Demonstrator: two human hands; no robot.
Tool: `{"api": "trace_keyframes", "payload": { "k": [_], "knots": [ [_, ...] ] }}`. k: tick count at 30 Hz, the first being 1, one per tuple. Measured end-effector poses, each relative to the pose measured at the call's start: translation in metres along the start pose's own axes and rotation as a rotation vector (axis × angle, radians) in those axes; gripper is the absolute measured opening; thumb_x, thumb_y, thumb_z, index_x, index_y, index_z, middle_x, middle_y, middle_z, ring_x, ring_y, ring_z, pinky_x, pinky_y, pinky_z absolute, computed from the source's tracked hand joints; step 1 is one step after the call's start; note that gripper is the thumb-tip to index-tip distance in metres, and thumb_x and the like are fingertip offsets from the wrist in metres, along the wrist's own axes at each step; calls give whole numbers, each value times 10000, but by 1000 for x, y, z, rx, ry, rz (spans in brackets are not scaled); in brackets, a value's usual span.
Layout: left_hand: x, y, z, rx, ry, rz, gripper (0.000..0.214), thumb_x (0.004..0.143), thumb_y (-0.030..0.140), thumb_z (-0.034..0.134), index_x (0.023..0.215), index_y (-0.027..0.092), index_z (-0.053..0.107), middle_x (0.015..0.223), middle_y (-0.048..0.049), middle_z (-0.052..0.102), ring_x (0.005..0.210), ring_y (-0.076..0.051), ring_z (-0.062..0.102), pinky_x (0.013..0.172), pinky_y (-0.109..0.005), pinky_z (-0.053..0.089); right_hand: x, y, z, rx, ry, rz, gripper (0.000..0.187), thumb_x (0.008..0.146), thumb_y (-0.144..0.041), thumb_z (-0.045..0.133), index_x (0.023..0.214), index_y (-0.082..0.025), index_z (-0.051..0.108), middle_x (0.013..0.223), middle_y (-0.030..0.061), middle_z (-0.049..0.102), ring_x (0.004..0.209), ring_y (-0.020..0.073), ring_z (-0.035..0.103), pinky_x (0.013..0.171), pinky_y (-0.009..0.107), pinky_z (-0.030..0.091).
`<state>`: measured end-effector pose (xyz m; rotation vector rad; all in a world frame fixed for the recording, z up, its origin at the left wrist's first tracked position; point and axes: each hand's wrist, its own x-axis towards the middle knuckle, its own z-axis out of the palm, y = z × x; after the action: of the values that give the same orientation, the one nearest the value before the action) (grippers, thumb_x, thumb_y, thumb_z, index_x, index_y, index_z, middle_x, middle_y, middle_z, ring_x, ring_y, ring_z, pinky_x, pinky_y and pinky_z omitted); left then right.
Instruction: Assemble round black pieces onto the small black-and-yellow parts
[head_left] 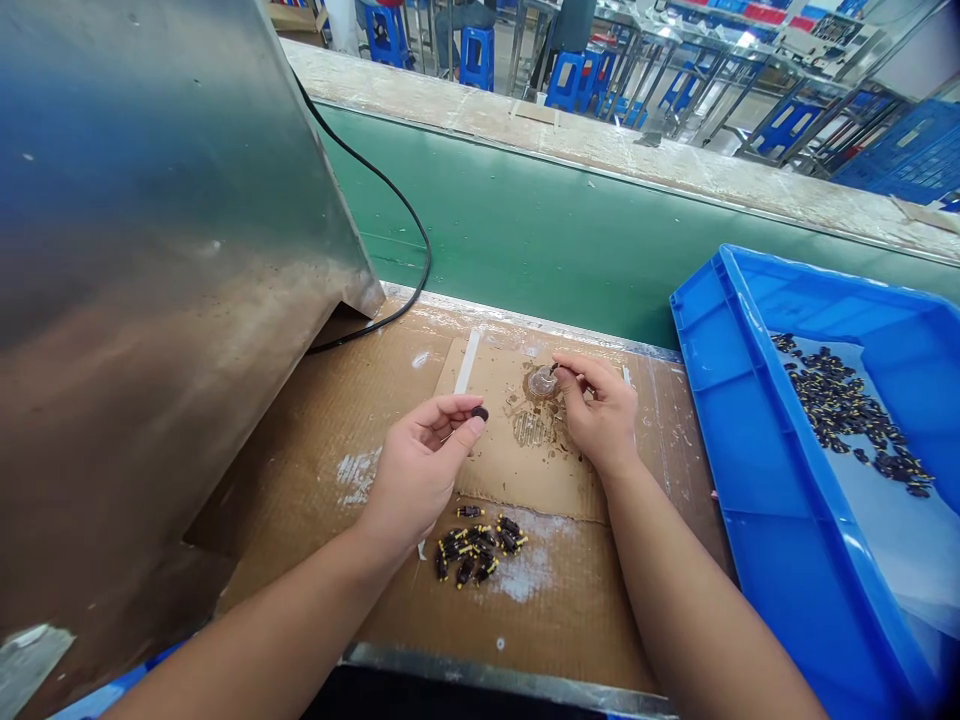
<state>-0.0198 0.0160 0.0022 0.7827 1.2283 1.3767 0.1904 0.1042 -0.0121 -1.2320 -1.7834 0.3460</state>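
Note:
My left hand (424, 455) pinches a small black part (480, 412) between thumb and forefinger, above the cardboard-covered bench (315, 470). My right hand (600, 405) is closed on a thin stick (556, 369) whose tip dips into a small clear cap (540, 382) on a stained cardboard patch. A pile of several small black and yellow parts (480, 545) lies on the bench just below my left hand.
A large steel housing (150, 280) fills the left side, with a black cable (405, 215) running from behind it. A blue tray (817, 460) holding several more black parts (855, 415) sits at the right. Behind the bench runs a green conveyor belt (525, 230).

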Motion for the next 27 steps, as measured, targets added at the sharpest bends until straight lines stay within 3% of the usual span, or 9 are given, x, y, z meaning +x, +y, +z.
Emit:
{"api": "trace_keyframes", "payload": {
  "k": [8,14,17,23,27],
  "knots": [
    [1,1,2,6,-9,-6,321,823,305,806,1117,191,748,979,-67,705,819,-119,611,702,-202,523,1,3,2,-39,12,-54,178,978,-274,620,1081,-297,764,1036,32,771,904,215,685,846,402,567],
    [1,-1,3,-13,-27,0,301,819,311,801,1080,171,753,887,-58,694,753,-121,604,725,-241,538,1,1,1,-69,68,-48,162,976,-305,614,1052,-275,754,978,34,766,799,201,652,766,377,548],
    [2,-2,3,-41,-37,2,337,798,318,820,1088,161,752,888,-61,695,773,-132,623,745,-254,545,-1,-4,-3,-72,177,8,159,961,-335,621,1020,-236,730,945,45,746,752,185,628,716,349,535],
    [1,-1,4,-42,-41,-4,378,775,331,836,1090,139,751,874,-62,701,779,-136,641,766,-264,559,-14,-47,-20,114,191,131,99,917,-291,667,974,-223,710,915,37,725,781,171,670,705,321,567],
    [-1,-2,4,-36,-52,-26,344,782,337,837,1054,143,753,874,-64,721,770,-131,664,774,-253,570,-31,-83,-25,335,62,261,126,917,-287,676,1020,-242,733,904,29,748,794,173,712,620,298,601]
  ]
}}
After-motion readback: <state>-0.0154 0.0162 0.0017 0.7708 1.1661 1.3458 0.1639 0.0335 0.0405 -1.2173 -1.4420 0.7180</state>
